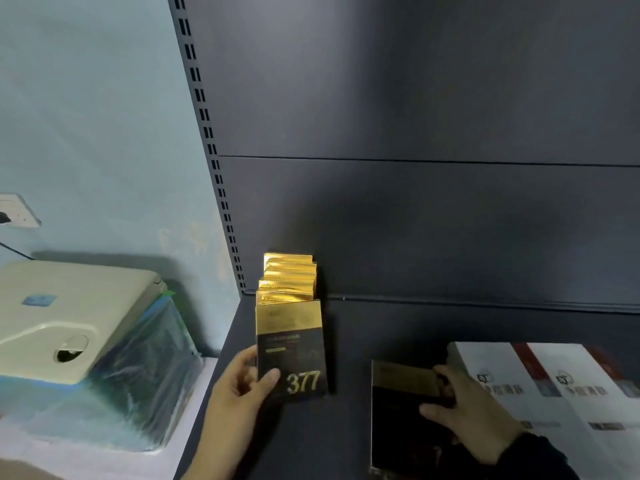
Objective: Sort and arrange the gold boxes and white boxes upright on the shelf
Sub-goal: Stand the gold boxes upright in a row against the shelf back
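A row of several gold boxes (289, 282) stands upright at the shelf's back left corner. In front of the row, my left hand (242, 382) holds the lower left edge of an upright gold-and-black box marked 377 (294, 344). My right hand (464, 407) grips the right edge of another gold-and-black box (398, 410) lying flat on the dark shelf (346, 334). Two white boxes (519, 375) with red stripes lie flat at the right, touching my right hand's far side.
The shelf's dark back panel (415, 202) rises behind the boxes, with a slotted upright (221, 188) at its left. Left of the shelf, a cream plastic appliance (69, 313) sits on a plastic-wrapped bundle (138, 375). A wall socket (17, 209) is at far left.
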`<state>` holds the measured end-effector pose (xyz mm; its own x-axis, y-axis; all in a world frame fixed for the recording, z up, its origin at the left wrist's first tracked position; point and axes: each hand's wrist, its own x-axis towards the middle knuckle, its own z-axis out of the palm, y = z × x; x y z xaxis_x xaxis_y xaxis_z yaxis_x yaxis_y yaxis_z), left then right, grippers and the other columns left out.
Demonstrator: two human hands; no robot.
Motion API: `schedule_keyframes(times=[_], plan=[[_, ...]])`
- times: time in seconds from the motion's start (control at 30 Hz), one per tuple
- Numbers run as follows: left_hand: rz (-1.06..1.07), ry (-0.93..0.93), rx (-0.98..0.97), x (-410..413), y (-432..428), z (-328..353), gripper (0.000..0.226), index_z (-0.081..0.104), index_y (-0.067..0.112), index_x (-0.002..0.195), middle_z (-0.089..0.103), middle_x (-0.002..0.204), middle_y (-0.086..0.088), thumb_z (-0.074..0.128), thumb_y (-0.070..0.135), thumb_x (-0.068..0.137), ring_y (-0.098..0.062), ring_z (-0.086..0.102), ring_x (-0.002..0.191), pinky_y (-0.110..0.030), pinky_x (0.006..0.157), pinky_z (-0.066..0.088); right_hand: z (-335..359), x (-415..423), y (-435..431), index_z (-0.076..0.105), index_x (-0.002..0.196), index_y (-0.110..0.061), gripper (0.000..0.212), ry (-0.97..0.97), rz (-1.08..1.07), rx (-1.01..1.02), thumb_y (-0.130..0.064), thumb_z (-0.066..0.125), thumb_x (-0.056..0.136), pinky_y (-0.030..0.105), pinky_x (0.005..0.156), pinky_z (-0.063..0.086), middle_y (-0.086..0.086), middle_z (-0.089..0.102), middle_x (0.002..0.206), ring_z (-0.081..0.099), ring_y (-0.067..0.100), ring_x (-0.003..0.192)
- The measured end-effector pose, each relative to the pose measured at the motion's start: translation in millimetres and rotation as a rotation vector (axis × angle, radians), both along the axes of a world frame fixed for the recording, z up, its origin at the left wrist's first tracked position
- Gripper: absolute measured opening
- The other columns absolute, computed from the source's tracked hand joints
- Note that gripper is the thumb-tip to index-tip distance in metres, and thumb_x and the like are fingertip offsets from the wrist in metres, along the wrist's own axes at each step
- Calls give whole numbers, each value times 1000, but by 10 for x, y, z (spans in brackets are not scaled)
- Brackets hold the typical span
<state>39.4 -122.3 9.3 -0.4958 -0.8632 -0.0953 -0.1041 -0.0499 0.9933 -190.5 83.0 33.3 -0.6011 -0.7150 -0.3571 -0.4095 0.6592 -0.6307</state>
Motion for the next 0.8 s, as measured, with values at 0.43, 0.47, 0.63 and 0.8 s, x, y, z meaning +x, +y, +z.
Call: schedule_keyframes(times=[0.43,0.47,0.63,0.8], plan=[[119,-136,-315,-53,253,21,32,55,27,103,52,86,8,70,8,81,-10,51,75,-15,71,41,-5,32,-65,39,97,-35,25,159,112,63,-38,61,85,24,78,44,-4,47,104,50,9,90],[-38,-116,-210,-93,324,51,25,59,32,98,56,80,11,67,11,85,-8,52,71,-16,69,42,3,64,-75,39,98,-32,24,177,120,64,-37,59,87,18,74,38,-3,45,106,47,7,91],[-641,-284,199,-346,696,20,34,59,40,114,66,106,13,68,42,80,-1,63,100,-18,91,46,63,184,-166,39,105,-25,20,125,114,59,-31,53,92,24,81,37,-1,37,109,46,6,90],[-480,-142,220,-286,681,4,38,64,28,115,74,102,-9,74,20,79,-20,70,99,-37,95,53,54,248,-232,41,106,-26,20,1,34,-127,-28,55,92,18,73,39,-5,41,108,49,4,93]])
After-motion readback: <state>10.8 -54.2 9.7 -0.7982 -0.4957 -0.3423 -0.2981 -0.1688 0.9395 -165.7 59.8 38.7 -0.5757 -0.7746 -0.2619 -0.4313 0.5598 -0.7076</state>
